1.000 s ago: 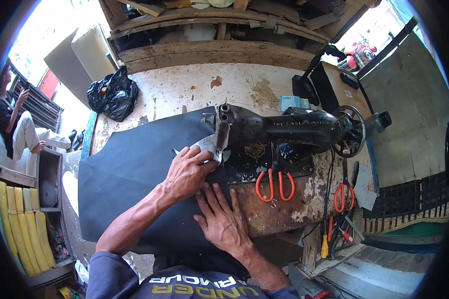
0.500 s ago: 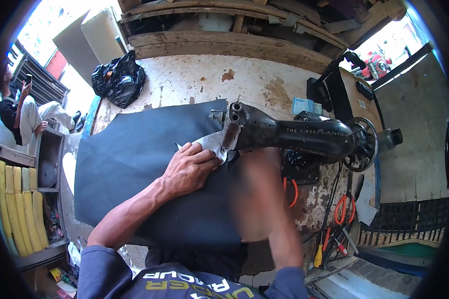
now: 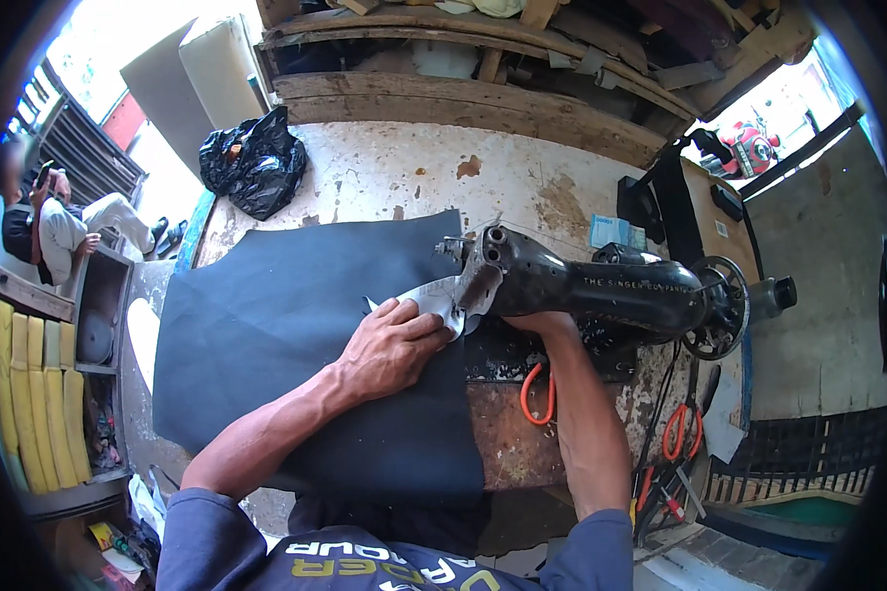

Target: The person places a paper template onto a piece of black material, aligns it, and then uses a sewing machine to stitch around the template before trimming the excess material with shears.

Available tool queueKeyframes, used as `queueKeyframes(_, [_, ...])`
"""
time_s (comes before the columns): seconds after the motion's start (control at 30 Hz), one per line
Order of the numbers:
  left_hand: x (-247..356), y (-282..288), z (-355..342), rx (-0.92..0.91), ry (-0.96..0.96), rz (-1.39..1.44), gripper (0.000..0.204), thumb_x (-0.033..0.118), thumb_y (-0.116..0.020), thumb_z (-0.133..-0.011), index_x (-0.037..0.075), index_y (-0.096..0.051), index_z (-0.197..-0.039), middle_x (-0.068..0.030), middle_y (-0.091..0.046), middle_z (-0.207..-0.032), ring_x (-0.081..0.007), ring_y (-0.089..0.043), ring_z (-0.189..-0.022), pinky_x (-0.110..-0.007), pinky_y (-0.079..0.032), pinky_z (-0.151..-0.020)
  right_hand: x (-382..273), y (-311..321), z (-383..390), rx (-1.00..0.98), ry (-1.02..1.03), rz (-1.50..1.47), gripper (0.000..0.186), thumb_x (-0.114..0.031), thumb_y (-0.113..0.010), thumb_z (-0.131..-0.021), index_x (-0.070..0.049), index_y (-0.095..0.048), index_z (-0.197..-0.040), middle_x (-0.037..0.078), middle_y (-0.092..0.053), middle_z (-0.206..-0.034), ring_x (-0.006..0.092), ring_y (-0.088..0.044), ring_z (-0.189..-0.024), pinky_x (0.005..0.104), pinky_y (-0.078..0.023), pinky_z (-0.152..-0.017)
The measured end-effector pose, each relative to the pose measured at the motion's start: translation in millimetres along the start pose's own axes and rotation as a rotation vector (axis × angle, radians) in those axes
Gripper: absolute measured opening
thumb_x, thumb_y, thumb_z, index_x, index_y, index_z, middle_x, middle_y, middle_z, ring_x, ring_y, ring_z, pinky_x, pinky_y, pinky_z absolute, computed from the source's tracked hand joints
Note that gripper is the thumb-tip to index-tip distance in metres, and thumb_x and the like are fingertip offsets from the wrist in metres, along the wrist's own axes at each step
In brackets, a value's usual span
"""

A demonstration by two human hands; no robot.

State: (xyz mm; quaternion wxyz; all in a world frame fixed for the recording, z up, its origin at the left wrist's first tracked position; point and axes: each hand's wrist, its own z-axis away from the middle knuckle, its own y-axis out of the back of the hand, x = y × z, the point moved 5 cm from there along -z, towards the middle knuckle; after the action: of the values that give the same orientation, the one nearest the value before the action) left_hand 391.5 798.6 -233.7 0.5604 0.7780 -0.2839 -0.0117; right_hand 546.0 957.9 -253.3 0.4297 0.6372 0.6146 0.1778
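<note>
A black sewing machine [image 3: 601,279] stands on the worktable, its needle end pointing left. Under that end lies a large sheet of smooth dark material [image 3: 266,325], spread to the left and hanging toward my lap. My left hand [image 3: 396,345] has its fingers curled onto a small grey-white piece [image 3: 436,296] on top of the sheet, right beside the needle end. My right hand [image 3: 540,323] reaches beneath the machine's arm; its fingers are hidden there. Close to my right forearm lies an orange handle loop [image 3: 537,396], partly hidden.
A crumpled black plastic bag [image 3: 255,163] sits at the table's far left. Orange-handled scissors [image 3: 676,431] and other tools hang at the right edge. A handwheel [image 3: 716,307] ends the machine on the right. Another person [image 3: 59,217] sits at far left holding a phone.
My right hand has gone from in front of the machine to farther beneath its arm, uncovering the orange loop. My left hand stays on the grey-white piece. The whole view has shifted slightly.
</note>
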Motion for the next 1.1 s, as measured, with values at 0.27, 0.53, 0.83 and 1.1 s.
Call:
queueKeyframes(0.27, [-0.5,2.9,-0.1,0.015,-0.023,0.002,0.039,0.014,-0.076,-0.078,0.013,-0.078,-0.117,0.0013,-0.066,-0.11,-0.02,-0.058,-0.093,-0.038,-0.047,-0.081,-0.5,-24.3,-4.4,0.022,-0.183,-0.065,0.027,-0.028,-0.078,-0.096,-0.006,-0.069,-0.108,0.01,-0.071,-0.097,0.027,-0.066,-0.093,0.0439,-0.054,-0.085])
queueKeyframes(0.53, [-6.7,0.8,-5.3,0.021,-0.039,0.021,0.035,0.013,-0.078,-0.078,0.013,-0.079,-0.113,0.0016,-0.067,-0.107,-0.0192,-0.058,-0.091,-0.037,-0.047,-0.08,3.4,-26.7,-2.5,0.091,-0.252,-0.165,0.024,-0.026,-0.081,-0.095,-0.006,-0.07,-0.103,0.008,-0.072,-0.096,0.0226,-0.067,-0.092,0.0414,-0.054,-0.083])
queueKeyframes(0.83, [-16.8,0.0,-8.4,0.045,-0.141,0.061,0.033,0.012,-0.078,-0.076,0.01,-0.078,-0.109,0.0006,-0.068,-0.102,-0.0192,-0.061,-0.09,-0.037,-0.049,-0.082,25.4,-50.4,10.6,0.056,-0.305,-0.261,0.02,-0.018,-0.082,-0.094,-0.009,-0.071,-0.108,0.002,-0.07,-0.098,0.0176,-0.065,-0.094,0.0374,-0.054,-0.087])
queueKeyframes(1.1, [-22.8,2.0,-15.4,0.067,-0.159,0.199,0.031,0.009,-0.075,-0.081,0.008,-0.075,-0.112,-0.0041,-0.068,-0.102,-0.0259,-0.064,-0.095,-0.042,-0.053,-0.087,21.1,-44.0,10.2,0.111,-0.336,-0.22,0.02,-0.018,-0.081,-0.094,-0.008,-0.071,-0.108,0.005,-0.07,-0.1,0.019,-0.065,-0.094,0.0381,-0.053,-0.087])
